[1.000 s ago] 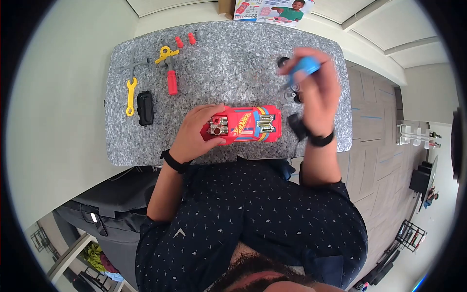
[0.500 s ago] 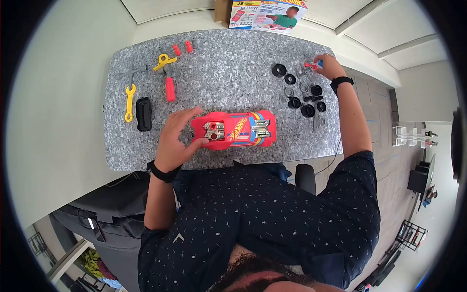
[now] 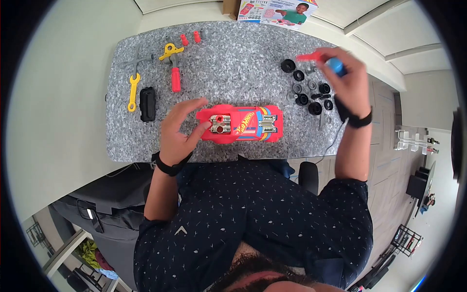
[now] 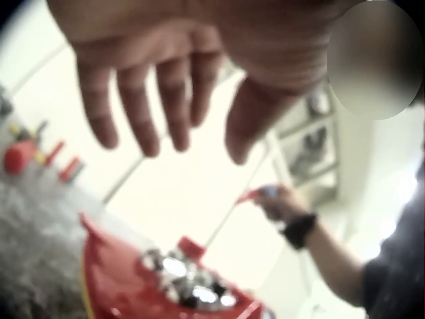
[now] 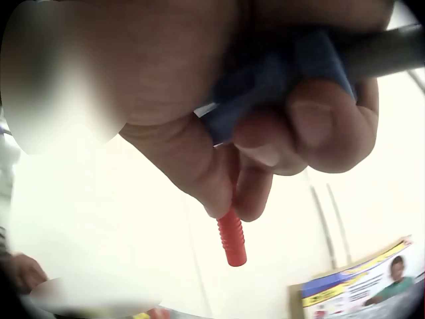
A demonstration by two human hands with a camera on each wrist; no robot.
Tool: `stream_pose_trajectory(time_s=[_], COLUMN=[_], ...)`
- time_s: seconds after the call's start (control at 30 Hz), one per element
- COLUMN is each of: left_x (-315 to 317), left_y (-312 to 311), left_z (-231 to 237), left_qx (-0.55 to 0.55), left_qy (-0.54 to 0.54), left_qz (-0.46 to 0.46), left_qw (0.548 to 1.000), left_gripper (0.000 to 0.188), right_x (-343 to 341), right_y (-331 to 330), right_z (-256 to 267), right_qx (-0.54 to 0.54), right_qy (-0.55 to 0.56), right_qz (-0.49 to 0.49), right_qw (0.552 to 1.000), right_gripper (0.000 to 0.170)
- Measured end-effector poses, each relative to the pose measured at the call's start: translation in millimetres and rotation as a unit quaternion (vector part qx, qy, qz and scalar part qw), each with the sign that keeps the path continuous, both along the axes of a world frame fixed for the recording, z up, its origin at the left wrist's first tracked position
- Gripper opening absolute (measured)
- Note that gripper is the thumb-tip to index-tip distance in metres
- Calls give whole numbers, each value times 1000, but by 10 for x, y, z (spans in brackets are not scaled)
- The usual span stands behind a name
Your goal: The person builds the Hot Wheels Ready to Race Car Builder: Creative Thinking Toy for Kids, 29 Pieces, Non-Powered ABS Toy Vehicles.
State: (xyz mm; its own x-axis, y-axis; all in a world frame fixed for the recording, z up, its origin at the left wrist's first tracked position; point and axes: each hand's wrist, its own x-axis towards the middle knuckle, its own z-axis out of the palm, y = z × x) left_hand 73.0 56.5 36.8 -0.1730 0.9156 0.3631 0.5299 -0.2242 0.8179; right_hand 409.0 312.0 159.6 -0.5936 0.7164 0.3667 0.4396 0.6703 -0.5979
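Observation:
My right hand [image 3: 354,80] is raised over the right side of the table. It holds a toy screwdriver by its blue handle [image 5: 265,86], with the grey shaft [image 5: 388,54] sticking out past the fingers. Thumb and a fingertip of the same hand pinch a ribbed red plastic screw [image 5: 232,239]. Beside the left end of a red toy car [image 3: 248,129], my left hand [image 3: 179,141] has its fingers spread and loose, the thumb tip right at the body. A red piece [image 3: 219,118] stands in one hole of the car's chrome engine [image 3: 227,127].
Black wheels [image 3: 315,108] and small grey parts lie at the right. To the left are a yellow wrench [image 3: 133,92], a grey cross wrench [image 3: 137,61], a red-handled hammer [image 3: 176,80], a black tray-like part [image 3: 148,104] and red pieces [image 3: 197,37]. A printed box [image 3: 272,10] stands behind.
My left hand has let go of the car. My right hand, still with the screwdriver, reached to the far right corner, took the red screw and has lifted it.

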Motion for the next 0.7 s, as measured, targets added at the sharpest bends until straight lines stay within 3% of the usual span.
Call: stream_pose_trajectory(time_s=[0.1, 0.2, 0.53, 0.63, 0.7], left_x=[79, 99, 21, 30, 45], left_y=[44, 17, -115, -117, -124], left_z=[-14, 2, -10, 5, 13], left_qx=[13, -4, -18, -9, 0], left_qy=[18, 26, -7, 1, 5], left_qz=[-33, -35, -12, -13, -11], left_qw=[999, 999, 1000, 1000, 1000], left_gripper=[50, 48, 50, 49, 48], right_x=[-445, -780, -1084, -1095, -1080], right_y=[-604, -1015, -1237, -1256, -1232], right_z=[-130, -513, -805, -723, -544], right_qx=[-7, -34, 5, -35, -115], right_qy=[-25, -41, -179, -108, 3], right_qz=[163, 238, 281, 276, 293], right_qw=[986, 970, 943, 954, 949], right_gripper=[22, 24, 29, 35, 37])
